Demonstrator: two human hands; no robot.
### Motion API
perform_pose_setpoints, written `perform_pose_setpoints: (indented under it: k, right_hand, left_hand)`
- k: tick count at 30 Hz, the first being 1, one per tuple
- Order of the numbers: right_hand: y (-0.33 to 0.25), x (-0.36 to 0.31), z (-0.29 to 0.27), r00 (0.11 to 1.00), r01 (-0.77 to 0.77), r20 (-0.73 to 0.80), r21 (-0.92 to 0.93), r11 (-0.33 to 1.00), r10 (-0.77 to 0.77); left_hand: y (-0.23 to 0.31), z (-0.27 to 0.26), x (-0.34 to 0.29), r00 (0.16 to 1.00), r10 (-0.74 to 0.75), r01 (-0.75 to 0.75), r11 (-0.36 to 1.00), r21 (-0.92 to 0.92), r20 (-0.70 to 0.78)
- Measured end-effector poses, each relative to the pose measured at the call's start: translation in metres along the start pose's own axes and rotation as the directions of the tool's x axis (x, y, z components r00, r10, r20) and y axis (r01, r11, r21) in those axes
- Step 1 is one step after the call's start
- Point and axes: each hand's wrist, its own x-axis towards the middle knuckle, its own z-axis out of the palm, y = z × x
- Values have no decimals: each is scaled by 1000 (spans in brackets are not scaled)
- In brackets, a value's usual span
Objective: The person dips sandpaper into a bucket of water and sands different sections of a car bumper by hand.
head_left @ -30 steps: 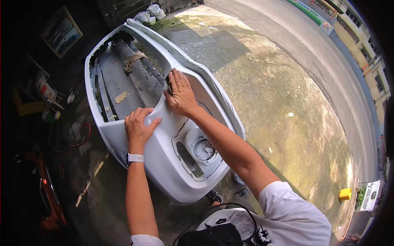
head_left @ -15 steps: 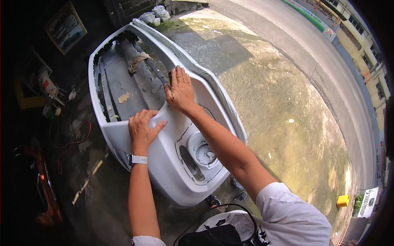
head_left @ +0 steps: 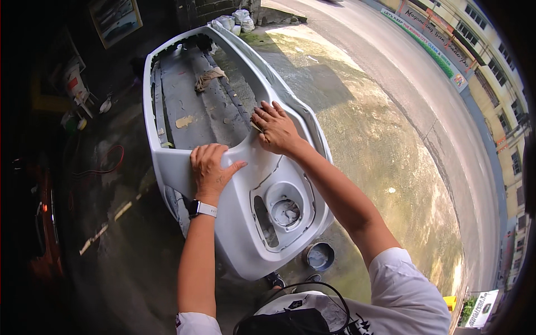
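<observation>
A white car bumper stands in front of me, with a wide opening at its far left and a round lamp recess at the near right. My left hand rests on the rim of the wide opening, thumb spread from the fingers, holding nothing. My right hand presses on the bumper near the inner corner of that opening. Under its fingers shows the edge of a thin yellowish piece of sandpaper; the palm hides most of it.
A bucket with greyish liquid stands on the floor beside the bumper's near right end. A crumpled tan rag lies inside the wide opening. White sacks sit beyond the far end. A red cable runs over the floor at left.
The whole view has shifted, bringing the bucket into sight. My right hand has slid a little nearer along the bumper's inner edge. My left hand keeps its place on the rim.
</observation>
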Motion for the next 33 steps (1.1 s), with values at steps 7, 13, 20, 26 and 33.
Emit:
perform_pose_setpoints:
  k: [7,13,20,26,33]
  right_hand:
    - [-45,-1,-2,955,118,169,533,838,-243]
    - [22,53,-76,802,403,504,-62,913,-320]
    - [-58,12,-5,909,142,267,526,839,-321]
    - [-71,14,-4,890,197,191,657,728,-413]
    - [71,59,-49,797,468,475,-94,879,-374]
  left_hand:
    - [-2,8,-10,966,-206,219,973,70,-157]
    - [3,1,-3,952,-304,305,951,47,-26]
    - [0,10,-6,958,-266,266,964,-10,-109]
    - [-8,18,-7,946,-274,290,954,76,-173]
    - [6,4,-2,950,-309,307,951,-41,-47]
